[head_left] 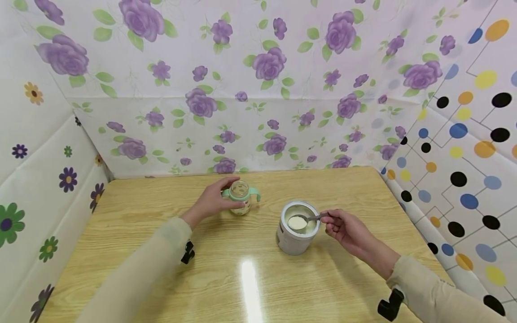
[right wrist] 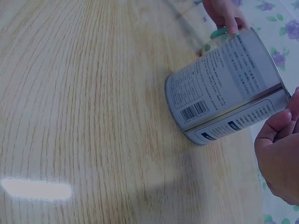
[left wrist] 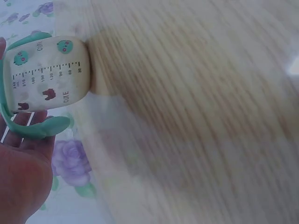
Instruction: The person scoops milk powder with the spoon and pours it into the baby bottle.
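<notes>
My left hand [head_left: 212, 198] grips an uncapped baby bottle [head_left: 240, 192] with green handles, its thumb in front and fingers behind. The left wrist view shows volume marks and small printed animals on the bottle [left wrist: 49, 77], which stands upright on the table. To its right is an open tin can [head_left: 292, 243]. My right hand [head_left: 350, 233] pinches the grey handle of a spoon [head_left: 314, 218], whose bowl is at the can's mouth, heaped with pale powder [head_left: 297, 223]. In the right wrist view, the printed can [right wrist: 219, 88] stands beside the right hand [right wrist: 282, 161]; the spoon is hidden there.
Both things stand on a wood-grain table [head_left: 202, 278]. A purple-flowered sheet [head_left: 242, 134] hangs along the back edge. A daisy-patterned sheet [head_left: 40, 179] borders the left, a dotted one [head_left: 456, 179] the right. Black wrist mounts show on both sleeves.
</notes>
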Motion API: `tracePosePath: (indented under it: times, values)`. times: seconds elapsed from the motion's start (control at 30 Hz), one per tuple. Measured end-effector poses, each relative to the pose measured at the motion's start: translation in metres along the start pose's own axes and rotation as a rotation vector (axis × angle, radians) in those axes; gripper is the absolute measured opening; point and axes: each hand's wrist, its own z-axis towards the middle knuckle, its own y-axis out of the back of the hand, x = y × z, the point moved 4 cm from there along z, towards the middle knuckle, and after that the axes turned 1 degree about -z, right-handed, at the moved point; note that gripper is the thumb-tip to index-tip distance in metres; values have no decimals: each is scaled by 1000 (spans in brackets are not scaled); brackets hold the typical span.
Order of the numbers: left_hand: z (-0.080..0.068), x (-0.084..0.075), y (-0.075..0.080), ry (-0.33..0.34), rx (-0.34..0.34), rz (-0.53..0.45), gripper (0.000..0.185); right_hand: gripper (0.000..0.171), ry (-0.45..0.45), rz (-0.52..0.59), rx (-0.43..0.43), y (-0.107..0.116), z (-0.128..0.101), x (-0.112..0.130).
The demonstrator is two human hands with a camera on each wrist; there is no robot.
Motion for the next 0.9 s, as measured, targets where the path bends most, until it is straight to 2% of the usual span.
tracePosePath:
  times: [0.17, 0.37, 0.53, 0.7, 0.9]
  values:
    - [1, 6, -3, -9, -17, -33, 75, 40, 1, 0, 9, -1, 0, 0]
    - [3, 10, -4, -22, -24, -42, 73, 41, 16, 16, 18, -2, 0, 8]
    - [3, 9, -4, -32, -20, -42, 73, 42, 55, 39, 43, -9, 0, 26]
    - [2, 8, -3, -28, -27, -34, 73, 41, 80, 61, 83, -25, 8, 48]
    - [3, 9, -5, -28, -26, -40, 71, 37, 79, 16, 60, -56, 30, 68]
